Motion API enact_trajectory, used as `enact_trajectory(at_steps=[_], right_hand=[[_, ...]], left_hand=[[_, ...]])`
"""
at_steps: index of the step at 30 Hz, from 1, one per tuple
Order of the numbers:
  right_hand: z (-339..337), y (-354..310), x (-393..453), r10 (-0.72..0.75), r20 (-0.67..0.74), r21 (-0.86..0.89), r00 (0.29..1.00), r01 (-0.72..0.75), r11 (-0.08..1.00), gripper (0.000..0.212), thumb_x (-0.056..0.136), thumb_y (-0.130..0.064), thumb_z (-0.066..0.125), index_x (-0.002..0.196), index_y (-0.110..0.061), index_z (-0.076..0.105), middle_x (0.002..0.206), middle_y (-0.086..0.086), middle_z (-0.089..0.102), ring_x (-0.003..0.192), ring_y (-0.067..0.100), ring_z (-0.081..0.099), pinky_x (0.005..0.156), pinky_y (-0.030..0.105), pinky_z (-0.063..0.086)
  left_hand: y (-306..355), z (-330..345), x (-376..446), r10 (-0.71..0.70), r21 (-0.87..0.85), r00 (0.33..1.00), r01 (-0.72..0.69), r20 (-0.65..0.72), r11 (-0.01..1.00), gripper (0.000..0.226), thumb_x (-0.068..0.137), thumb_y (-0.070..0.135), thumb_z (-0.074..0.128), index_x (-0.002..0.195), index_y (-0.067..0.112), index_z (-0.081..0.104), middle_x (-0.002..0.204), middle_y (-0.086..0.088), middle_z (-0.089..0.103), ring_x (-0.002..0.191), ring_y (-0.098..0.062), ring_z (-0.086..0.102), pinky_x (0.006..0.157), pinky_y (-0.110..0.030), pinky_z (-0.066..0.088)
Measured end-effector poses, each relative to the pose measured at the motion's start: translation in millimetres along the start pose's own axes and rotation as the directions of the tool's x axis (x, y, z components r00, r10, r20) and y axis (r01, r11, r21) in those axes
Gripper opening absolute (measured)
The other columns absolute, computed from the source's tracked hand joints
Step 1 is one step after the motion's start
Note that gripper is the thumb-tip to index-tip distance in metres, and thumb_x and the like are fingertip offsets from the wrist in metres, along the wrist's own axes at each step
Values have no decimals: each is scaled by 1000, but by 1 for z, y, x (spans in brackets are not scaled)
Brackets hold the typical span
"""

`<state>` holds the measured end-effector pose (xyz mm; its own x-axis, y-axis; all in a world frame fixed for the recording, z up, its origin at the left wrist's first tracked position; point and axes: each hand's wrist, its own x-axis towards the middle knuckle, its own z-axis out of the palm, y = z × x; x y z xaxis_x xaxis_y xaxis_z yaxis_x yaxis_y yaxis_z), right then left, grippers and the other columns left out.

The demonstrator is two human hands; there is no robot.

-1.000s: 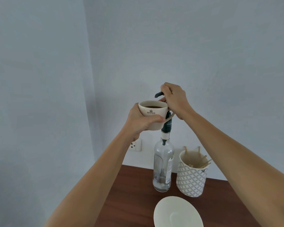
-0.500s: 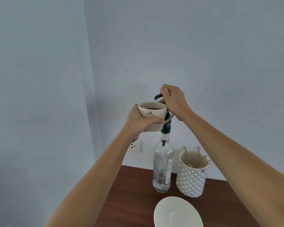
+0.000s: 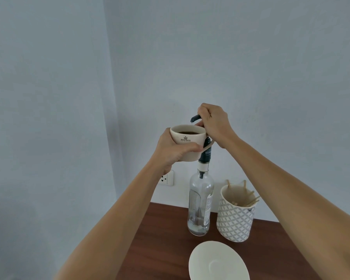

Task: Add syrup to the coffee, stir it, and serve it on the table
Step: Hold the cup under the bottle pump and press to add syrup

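My left hand [image 3: 175, 150] holds a cream coffee cup [image 3: 187, 138] with dark coffee in it, lifted high above the table. The cup's rim sits just under the dark spout [image 3: 194, 118] of a pump on a clear syrup bottle [image 3: 200, 205], which stands on the wooden table [image 3: 160, 239]. A small drop hangs at the spout's tip. My right hand [image 3: 215, 124] is closed over the pump head. The bottle holds only a little liquid at its bottom.
A patterned grey and white holder [image 3: 234, 223] with wooden stir sticks [image 3: 249, 199] stands right of the bottle. A cream saucer [image 3: 218, 261] lies at the near edge. A wall socket [image 3: 166, 178] sits behind my left forearm. Walls meet in a corner at the left.
The pump head and my right hand dipped slightly, then rose a little. The cup has stayed under the spout in my left hand.
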<state>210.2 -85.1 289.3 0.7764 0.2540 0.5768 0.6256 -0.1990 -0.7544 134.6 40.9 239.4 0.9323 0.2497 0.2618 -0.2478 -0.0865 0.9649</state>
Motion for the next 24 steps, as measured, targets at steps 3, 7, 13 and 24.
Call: enact_trajectory(at_steps=[3,7,13,24], right_hand=[[1,2,-1,8,-3,0,1000,-8,1000,28,92,-14,40,64,-14,42,61,-10,72,65,21,76,45,15,40],[1,3,1,1,-8,-20,1000,-1,1000,25,92,-14,39,68,-12,44,72,1,74,67,21,77,53,22,42],[1,4,1,1,-4,-15,1000,-1,1000,25,93,-15,40,68,-11,46,61,-10,72,68,22,77,47,15,41],[-6,-2,6,33,7,-56,999,-33,998,31,98,-29,39,81,-6,51,69,-14,75,58,16,74,60,25,50]], left_hand=[[-1,0,0,-5,6,1000,5,-1,1000,78,46,19,90,118,20,59,100,5,73,85,-9,71,59,-25,58],[-2,0,0,-4,8,1000,4,-6,1000,81,47,19,91,121,18,59,104,2,74,88,-11,71,60,-25,58],[-1,0,0,-10,9,1000,10,-2,1000,83,47,19,90,124,17,58,110,-2,74,91,-13,71,62,-27,58],[-2,0,-2,-21,-12,1000,21,1,1000,72,47,18,90,113,22,59,98,5,73,85,-10,70,57,-23,58]])
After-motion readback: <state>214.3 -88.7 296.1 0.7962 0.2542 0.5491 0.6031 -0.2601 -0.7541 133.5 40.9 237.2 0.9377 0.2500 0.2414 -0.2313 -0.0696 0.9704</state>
